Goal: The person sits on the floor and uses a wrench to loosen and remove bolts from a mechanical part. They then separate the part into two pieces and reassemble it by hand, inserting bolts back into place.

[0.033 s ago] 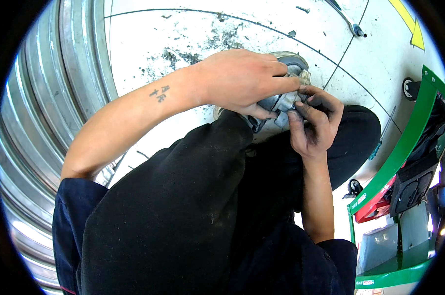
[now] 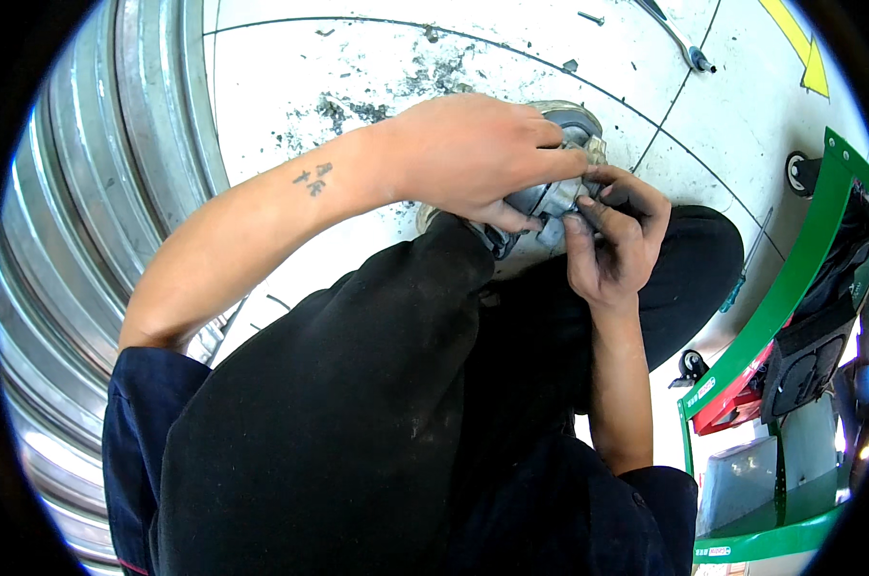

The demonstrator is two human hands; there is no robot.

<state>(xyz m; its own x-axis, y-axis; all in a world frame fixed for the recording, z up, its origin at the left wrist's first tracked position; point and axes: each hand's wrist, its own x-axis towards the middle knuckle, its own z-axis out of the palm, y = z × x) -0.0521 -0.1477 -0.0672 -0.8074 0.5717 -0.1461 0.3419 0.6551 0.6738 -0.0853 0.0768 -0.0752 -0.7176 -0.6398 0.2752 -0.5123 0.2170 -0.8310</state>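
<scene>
A grey, irregular metal part (image 2: pixel 557 199) is held low between my legs, above a shoe (image 2: pixel 571 115). My left hand (image 2: pixel 482 154) grips it from the far left side, with the fingers over its top and the thumb along its near side. From the right, my right hand (image 2: pixel 622 235) is closed at the part's edge, thumb and forefinger pinched together against it. Whether a small piece sits between those fingertips is hidden. Dark grime marks the right fingers. Both hands cover much of the part, so its exact kind does not show.
Dark crumbs of debris (image 2: pixel 334 110) lie on the white tiled floor. A ratchet (image 2: pixel 689 48) and a bolt (image 2: pixel 590 17) lie at the far right. Close to my right knee is a screwdriver (image 2: pixel 731 296), beside a green wheeled cart (image 2: pixel 795 307). Ribbed metal (image 2: pixel 89 144) curves along my left.
My right thumb and forefinger have shifted very slightly at the part's edge, and the part has turned a little. Otherwise the hands stay in place.
</scene>
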